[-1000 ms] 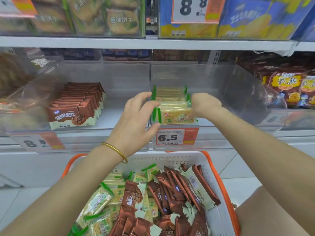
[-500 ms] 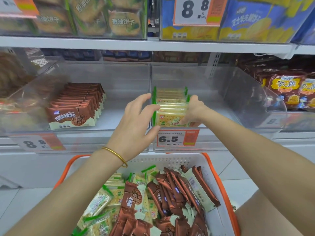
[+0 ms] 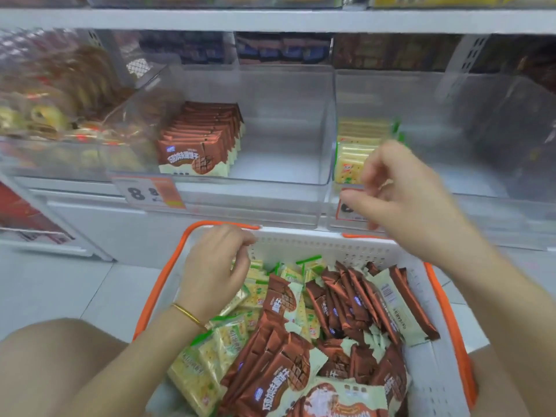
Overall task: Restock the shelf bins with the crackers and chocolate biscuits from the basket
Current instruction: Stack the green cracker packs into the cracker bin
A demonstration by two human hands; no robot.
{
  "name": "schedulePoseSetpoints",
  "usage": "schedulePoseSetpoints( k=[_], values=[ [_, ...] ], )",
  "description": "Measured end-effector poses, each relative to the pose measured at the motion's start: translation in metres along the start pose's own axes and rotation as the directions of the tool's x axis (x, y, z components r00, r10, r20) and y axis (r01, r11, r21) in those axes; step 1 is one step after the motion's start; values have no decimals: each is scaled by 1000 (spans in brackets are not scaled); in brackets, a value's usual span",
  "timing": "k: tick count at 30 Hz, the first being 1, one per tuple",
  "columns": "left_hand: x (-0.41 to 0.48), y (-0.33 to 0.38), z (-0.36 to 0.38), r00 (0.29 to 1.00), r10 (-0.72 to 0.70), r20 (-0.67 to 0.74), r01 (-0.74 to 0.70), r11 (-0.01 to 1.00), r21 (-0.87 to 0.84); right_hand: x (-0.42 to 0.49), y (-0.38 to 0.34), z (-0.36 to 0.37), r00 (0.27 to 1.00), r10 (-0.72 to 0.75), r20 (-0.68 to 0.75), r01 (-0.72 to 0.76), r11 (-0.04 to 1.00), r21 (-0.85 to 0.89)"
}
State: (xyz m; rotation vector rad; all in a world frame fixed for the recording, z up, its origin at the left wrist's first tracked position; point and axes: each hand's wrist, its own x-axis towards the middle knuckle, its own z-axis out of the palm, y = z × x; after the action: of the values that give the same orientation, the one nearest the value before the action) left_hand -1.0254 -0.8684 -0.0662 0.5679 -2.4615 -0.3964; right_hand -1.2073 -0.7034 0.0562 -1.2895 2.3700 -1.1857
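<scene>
While our left hand (image 3: 216, 266) hangs loosely curled and empty over the upper left corner of the basket (image 3: 301, 246), the crackers (image 3: 210, 353) lie just beneath its wrist, packs slanting toward the lower left, nearer to it than to our empty, half-curled right hand (image 3: 403, 192) before the cracker bin (image 3: 427, 97).

Bright, even shop light with faint shadows, darkest among the chocolate biscuit packets (image 3: 346, 308) between the hands. The right hand (image 3: 400, 191) is smeared by motion blur, its fingers ghosted; the left hand (image 3: 216, 272) is sharper. Beyond both hands the clear shelf bins (image 3: 282, 94) carry milky glare. Far left of the left hand the bagged pastries (image 3: 60, 94) look soft, and the shelf edge (image 3: 270, 21) above bows.
</scene>
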Motion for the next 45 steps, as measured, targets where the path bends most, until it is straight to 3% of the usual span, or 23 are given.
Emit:
schedulePoseSetpoints(
  k=[2, 3, 5, 7, 10, 13, 17, 19, 23, 26, 30, 32, 34, 36, 37, 39, 41, 45],
  values=[
    [-11, -28, 8, 940, -237, 245, 218, 971, 99, -14, 12, 38, 972, 35, 231, -29, 999, -33],
    [-14, -38, 13, 847, -374, 378, 310, 925, 221, -18, 22, 57, 942, 64, 329, -42, 996, -75],
    [-19, -52, 22, 660, -555, 506, 283, 808, 516, -21, 46, 89, 883, 128, 452, -86, 990, -112],
    [-27, -59, 31, 578, -636, 512, 197, 717, 669, -24, 65, 104, 846, 189, 499, -144, 981, -126],
    [-40, -65, 46, 509, -685, 522, 186, 679, 710, -25, 80, 108, 819, 238, 522, -186, 971, -151],
    [-41, -65, 55, 513, -672, 534, 163, 687, 708, -25, 86, 105, 821, 255, 511, -210, 967, -144],
    [-38, -62, 51, 484, -681, 549, 242, 707, 664, -26, 87, 105, 826, 256, 503, -221, 967, -128],
    [-32, -55, 42, 505, -645, 573, 306, 755, 580, -27, 85, 105, 828, 237, 507, -202, 971, -124],
    [-5, -22, 7, 640, -461, 615, 304, 887, 348, -28, 70, 99, 865, 91, 494, -50, 994, -96],
    [25, 26, -31, 739, -226, 635, 130, 972, 195, -26, 43, 74, 893, -85, 442, 98, 995, -6],
    [70, 86, -55, 844, 19, 536, -88, 991, 105, -7, 21, 20, 937, -216, 276, 252, 962, -104],
    [92, 105, -55, 908, 108, 404, -129, 991, 26, 4, 19, -18, 965, -211, 154, 232, 964, -131],
    [110, 115, -53, 967, 184, 173, -179, 983, -46, 12, 22, -58, 979, -202, -12, 199, 969, -145],
    [123, 117, -47, 978, 211, 11, -210, 978, -13, 24, 32, -90, 978, -151, -144, 132, 983, -130],
    [126, 115, -43, 979, 204, 3, -204, 979, 5, 32, 40, -99, 979, -112, -173, 89, 987, -135],
    [129, 110, -29, 982, 168, 83, -171, 985, 24, 53, 56, -104, 990, -41, -138, 12, 978, -208],
    [125, 103, -15, 977, 160, 144, -169, 984, 55, 71, 70, -92, 999, 51, -14, -53, 955, -293],
    [116, 95, -1, 976, 123, 179, -141, 986, 90, 94, 83, -53, 970, 193, 146, -122, 910, -396]
  ],
)
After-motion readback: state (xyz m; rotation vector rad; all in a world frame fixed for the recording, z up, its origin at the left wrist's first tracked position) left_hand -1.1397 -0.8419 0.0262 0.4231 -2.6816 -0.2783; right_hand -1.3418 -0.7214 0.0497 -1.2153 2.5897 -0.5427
